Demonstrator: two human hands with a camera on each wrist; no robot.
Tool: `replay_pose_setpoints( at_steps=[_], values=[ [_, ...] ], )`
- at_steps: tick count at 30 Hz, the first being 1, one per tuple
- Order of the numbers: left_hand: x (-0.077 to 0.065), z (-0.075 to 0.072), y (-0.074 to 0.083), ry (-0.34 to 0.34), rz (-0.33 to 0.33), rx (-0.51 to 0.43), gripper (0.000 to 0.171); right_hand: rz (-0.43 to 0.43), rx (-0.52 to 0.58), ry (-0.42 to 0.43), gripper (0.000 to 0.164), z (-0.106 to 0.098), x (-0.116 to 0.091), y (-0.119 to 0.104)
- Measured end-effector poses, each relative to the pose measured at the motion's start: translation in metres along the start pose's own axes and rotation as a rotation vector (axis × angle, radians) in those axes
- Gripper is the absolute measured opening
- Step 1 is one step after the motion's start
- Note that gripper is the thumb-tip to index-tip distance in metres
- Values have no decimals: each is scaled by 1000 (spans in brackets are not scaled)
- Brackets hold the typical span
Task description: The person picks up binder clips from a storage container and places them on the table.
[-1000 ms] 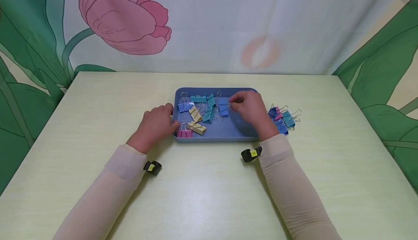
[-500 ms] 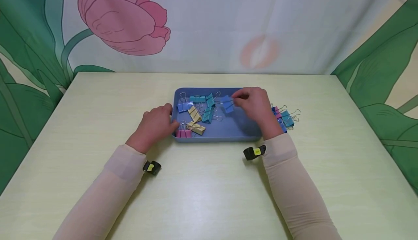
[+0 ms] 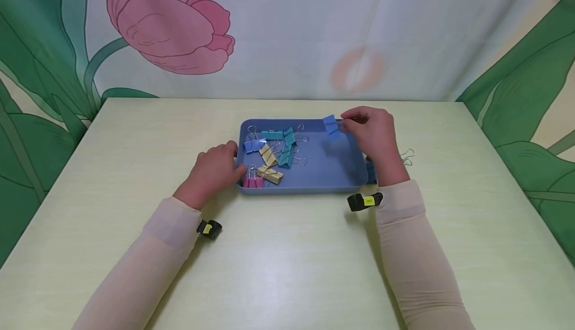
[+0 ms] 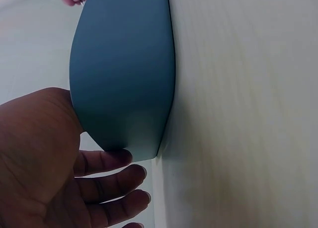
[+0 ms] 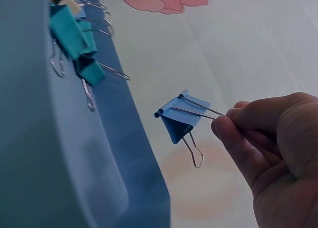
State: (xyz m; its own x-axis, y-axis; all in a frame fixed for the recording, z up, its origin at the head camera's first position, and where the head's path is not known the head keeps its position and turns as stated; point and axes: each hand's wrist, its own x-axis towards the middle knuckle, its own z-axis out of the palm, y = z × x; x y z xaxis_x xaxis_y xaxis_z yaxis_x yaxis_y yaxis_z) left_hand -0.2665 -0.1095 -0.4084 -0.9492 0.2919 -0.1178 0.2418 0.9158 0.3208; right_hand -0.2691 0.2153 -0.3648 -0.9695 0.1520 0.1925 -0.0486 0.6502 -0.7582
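Note:
My right hand (image 3: pixel 375 133) pinches a blue binder clip (image 3: pixel 331 127) by one wire handle, over the far right part of the blue tray (image 3: pixel 323 189). In the right wrist view this binder clip (image 5: pixel 181 114) hangs above the rim, its other handle dangling. My left hand (image 3: pixel 214 174) holds the tray's left end, thumb at the rim and fingers against the outer wall. Inside the tray's left half lie teal clips (image 3: pixel 286 156), yellow clips (image 3: pixel 269 174), a blue clip (image 3: pixel 255 145) and a pink clip (image 3: pixel 253 182).
More binder clips (image 3: pixel 371 171) lie on the table just right of the tray, mostly behind my right hand and wrist. The pale table (image 3: pixel 278 260) runs back to a printed curtain (image 3: pixel 287 35). Black straps (image 3: pixel 365 201) with small devices sit at both wrists.
My right hand has lifted the blue binder clip from among the others and carried it right and away from me. The left hand and the tray have stayed put.

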Motion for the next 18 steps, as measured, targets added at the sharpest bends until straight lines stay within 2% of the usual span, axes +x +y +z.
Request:
replay_pose_setpoints(
  at_steps=[6, 18],
  values=[
    [-1, -1, 0, -5, -6, -5, 42, 23, 43, 42, 22, -11, 2, 5],
    [1, 2, -3, 0, 5, -20, 42, 60, 32, 100, 25, -29, 5, 16]
  ],
)
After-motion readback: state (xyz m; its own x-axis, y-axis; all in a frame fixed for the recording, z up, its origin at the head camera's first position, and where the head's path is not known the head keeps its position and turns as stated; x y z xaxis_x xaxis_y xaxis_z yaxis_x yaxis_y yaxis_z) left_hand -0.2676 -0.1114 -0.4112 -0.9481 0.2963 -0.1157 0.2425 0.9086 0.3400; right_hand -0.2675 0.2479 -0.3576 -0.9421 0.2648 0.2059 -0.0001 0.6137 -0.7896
